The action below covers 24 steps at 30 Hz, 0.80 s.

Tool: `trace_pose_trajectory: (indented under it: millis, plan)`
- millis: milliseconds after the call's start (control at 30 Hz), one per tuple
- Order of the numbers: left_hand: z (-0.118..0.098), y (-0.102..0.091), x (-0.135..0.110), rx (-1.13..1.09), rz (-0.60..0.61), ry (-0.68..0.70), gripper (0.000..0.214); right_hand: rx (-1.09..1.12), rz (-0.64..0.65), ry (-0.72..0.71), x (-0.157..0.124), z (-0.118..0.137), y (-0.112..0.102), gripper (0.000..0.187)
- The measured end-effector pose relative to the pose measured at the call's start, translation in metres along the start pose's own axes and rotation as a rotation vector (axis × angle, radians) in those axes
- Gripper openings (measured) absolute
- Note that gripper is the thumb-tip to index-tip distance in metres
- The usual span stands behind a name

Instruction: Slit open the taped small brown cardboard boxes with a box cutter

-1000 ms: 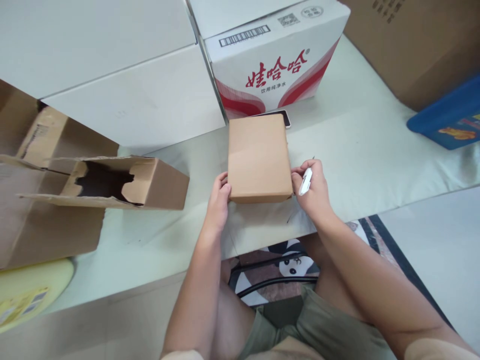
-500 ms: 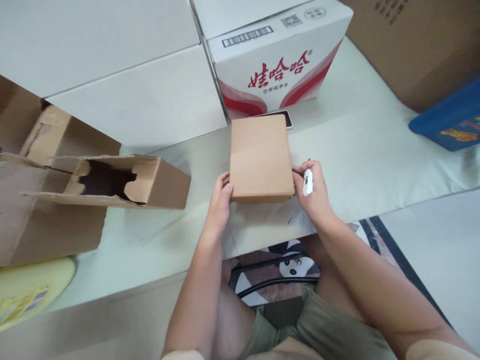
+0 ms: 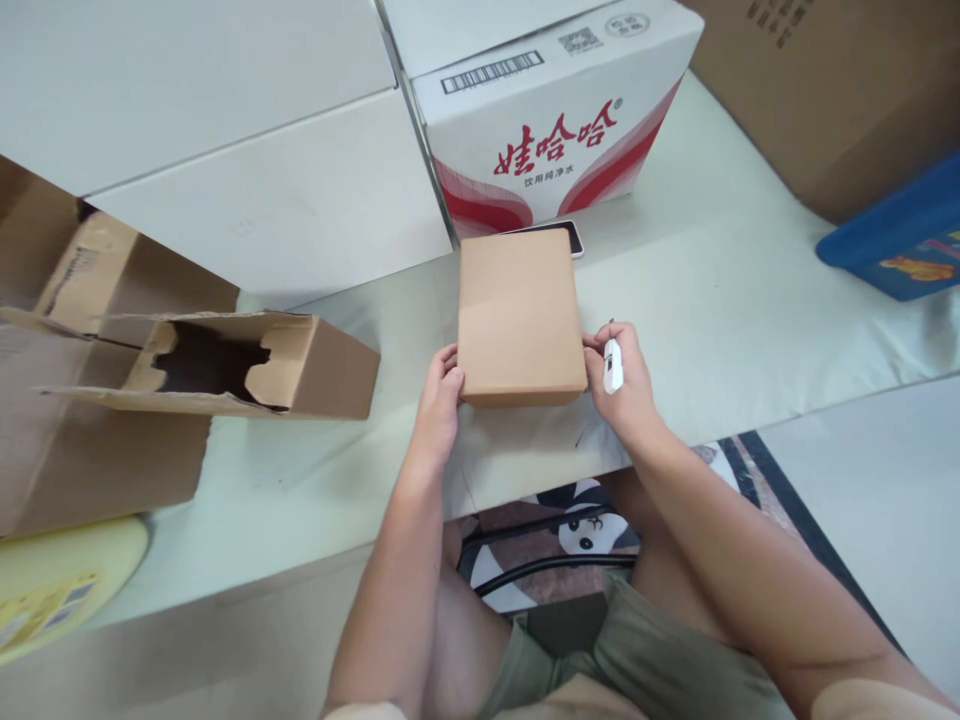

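A small closed brown cardboard box [image 3: 519, 310] lies flat on the pale table [image 3: 750, 300] in front of me. My left hand [image 3: 437, 405] grips its near left corner, fingers curled against the side. My right hand [image 3: 624, 385] touches the box's near right corner and is closed round a small white utility knife [image 3: 613, 364]. A phone [image 3: 571, 235] peeks out from under the box's far edge.
A white carton with red lettering [image 3: 551, 110] stands behind the box, beside a large white box [image 3: 225, 140]. An open torn brown carton [image 3: 225, 365] lies at the left. A blue box [image 3: 900, 235] and a big brown carton [image 3: 832, 90] are at the right.
The white knife in my right hand has turned from slanted to more upright. Both hands and the box have hardly moved.
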State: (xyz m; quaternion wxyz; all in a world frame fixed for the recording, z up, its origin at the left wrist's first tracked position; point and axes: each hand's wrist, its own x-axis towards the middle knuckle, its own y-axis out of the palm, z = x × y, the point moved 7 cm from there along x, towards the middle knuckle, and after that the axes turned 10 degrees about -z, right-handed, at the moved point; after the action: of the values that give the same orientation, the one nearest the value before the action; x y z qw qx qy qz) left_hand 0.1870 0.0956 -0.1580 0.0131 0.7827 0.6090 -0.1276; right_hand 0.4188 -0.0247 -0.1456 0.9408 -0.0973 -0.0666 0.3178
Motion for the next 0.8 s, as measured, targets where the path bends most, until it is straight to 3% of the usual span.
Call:
trace_pose_trajectory:
  millis: [800]
  plan:
    - [-0.0008, 0.0002, -0.0003, -0.002, -0.011, 0.0, 0.057, -0.004, -0.004, -0.006, 0.0002, 0.0027, 0.0023, 0.022]
